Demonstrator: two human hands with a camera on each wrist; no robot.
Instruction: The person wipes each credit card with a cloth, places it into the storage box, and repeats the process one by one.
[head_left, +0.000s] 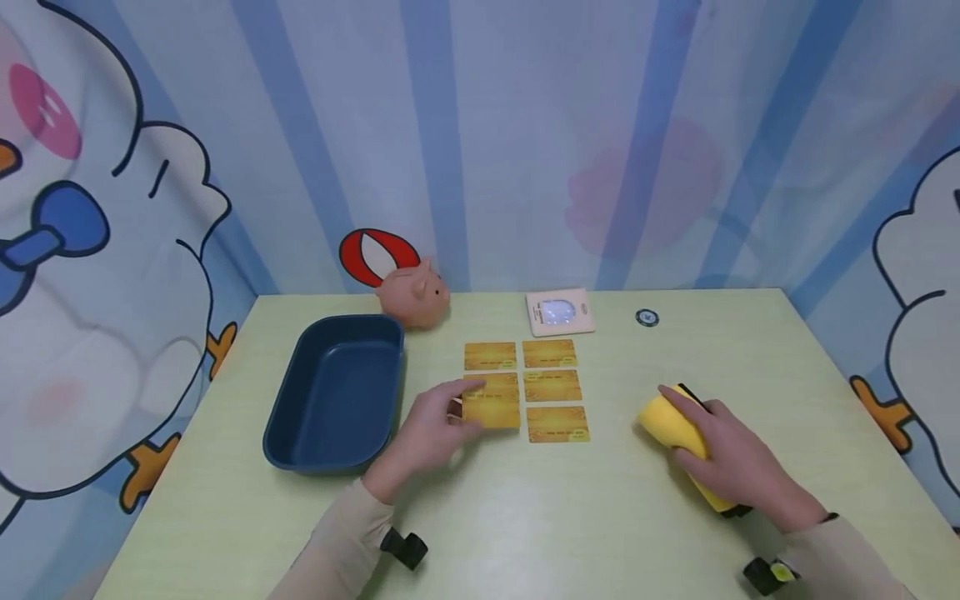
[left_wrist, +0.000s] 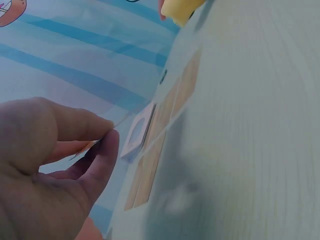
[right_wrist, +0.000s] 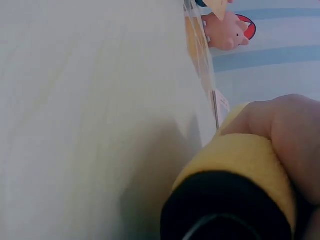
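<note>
My left hand [head_left: 431, 425] pinches a gold-coloured card [head_left: 491, 403] between thumb and fingers, close over the table. In the left wrist view the thumb and fingertips meet at the card's edge, which shows only as a thin line. Several like gold cards lie flat in two columns, among them a near right one [head_left: 558, 424] and a far left one [head_left: 490, 356]. My right hand [head_left: 731, 458] grips a yellow, soft-looking rounded thing [head_left: 671, 423] with black parts, to the right of the cards. Its black end [right_wrist: 225, 205] faces the right wrist camera; its exact kind I cannot tell.
A dark blue tray [head_left: 279, 417] stands left of the cards. Behind it sits a pink piggy bank [head_left: 412, 296]. At the table's back edge lie a white-pink box [head_left: 559, 312] with an oval window and a small dark round chip [head_left: 647, 317]. A printed curtain [head_left: 510, 150] hangs behind.
</note>
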